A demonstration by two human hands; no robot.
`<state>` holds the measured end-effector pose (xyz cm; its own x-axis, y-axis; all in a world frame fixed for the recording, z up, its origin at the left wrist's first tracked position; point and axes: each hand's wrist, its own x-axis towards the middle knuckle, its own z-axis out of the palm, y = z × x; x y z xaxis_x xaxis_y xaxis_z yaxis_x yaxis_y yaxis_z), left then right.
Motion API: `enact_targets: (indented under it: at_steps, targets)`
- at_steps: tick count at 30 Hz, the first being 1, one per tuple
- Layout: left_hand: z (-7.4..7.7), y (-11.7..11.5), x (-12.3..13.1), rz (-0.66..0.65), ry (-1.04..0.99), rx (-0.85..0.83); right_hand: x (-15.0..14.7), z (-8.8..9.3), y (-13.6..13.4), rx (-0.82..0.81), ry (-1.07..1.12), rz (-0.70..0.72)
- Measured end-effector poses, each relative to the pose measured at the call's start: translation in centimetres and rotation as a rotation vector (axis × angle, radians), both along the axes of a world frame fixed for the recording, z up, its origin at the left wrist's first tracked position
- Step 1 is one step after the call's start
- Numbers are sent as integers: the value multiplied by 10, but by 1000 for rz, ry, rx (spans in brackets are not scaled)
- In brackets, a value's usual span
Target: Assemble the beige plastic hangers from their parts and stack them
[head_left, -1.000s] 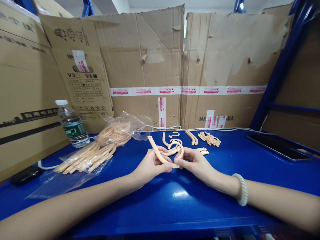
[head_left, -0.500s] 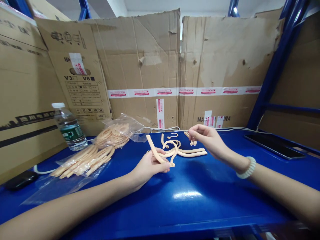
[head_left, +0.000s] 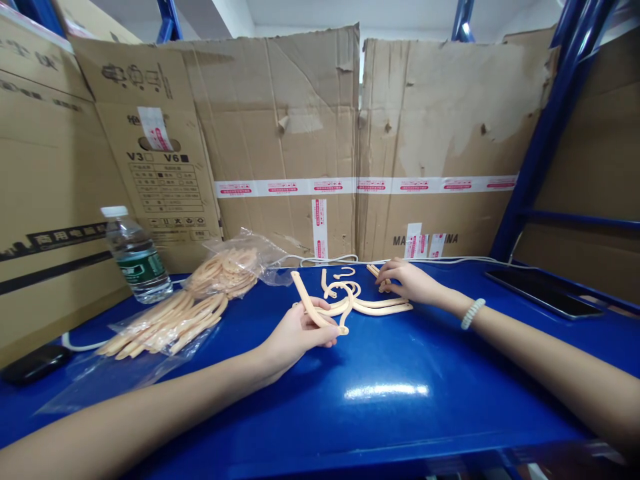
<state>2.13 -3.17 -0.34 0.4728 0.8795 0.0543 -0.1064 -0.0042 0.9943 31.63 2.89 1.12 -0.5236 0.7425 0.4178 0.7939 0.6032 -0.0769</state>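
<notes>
On blue shelf (head_left: 380, 380) | left fingers (head_left: 326, 331) grip curved strip (head_left: 304, 295) | right fingers (head_left: 389, 274) on hooks (head_left: 371, 269), grip unclear | bag (head_left: 95, 383) holds strips (head_left: 165, 325)

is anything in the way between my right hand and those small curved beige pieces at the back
Nothing visible does. The right hand touches the small curved pieces with its fingertips. The longer hanger parts lie beside it, nearer the camera, not between. The left hand holds a curved bar off to the left.
</notes>
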Motion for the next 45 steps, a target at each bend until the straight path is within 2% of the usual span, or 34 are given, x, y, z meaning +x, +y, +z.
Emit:
enact_targets:
  at_steps: [8,13,16,19,23,27,30,36,39,42,45]
  targets:
    - [-2,1,-1,-3,-4,5,-3,-10,5,-25,181,18]
    - [-1,0,-1,2,-8,-2,-6,1,0,60,460,-83]
    - [0,0,0,-6,-18,2,-16,14,-14,-8,794,-84]
    - [-2,1,-1,-15,-28,5,-34,26,-35,-150,1217,28]
    - [-4,1,-2,-18,-38,0,-59,33,-64,-276,1450,120]
    - [-4,1,-2,-8,-41,7,-75,28,-82,-452,1519,70]
    - [-4,2,-1,-7,-37,7,-83,22,-89,-546,1487,47]
    - [-6,4,-2,-13,-44,14,-89,18,-92,-574,1493,54]
    - [-4,3,-1,-13,-45,1,-89,16,-91,-604,1533,96]
    - [-2,2,-1,-25,-53,-6,-88,10,-89,-722,1517,178]
    - [1,0,-2,-43,-73,-1,-90,5,-88,-854,1459,195]
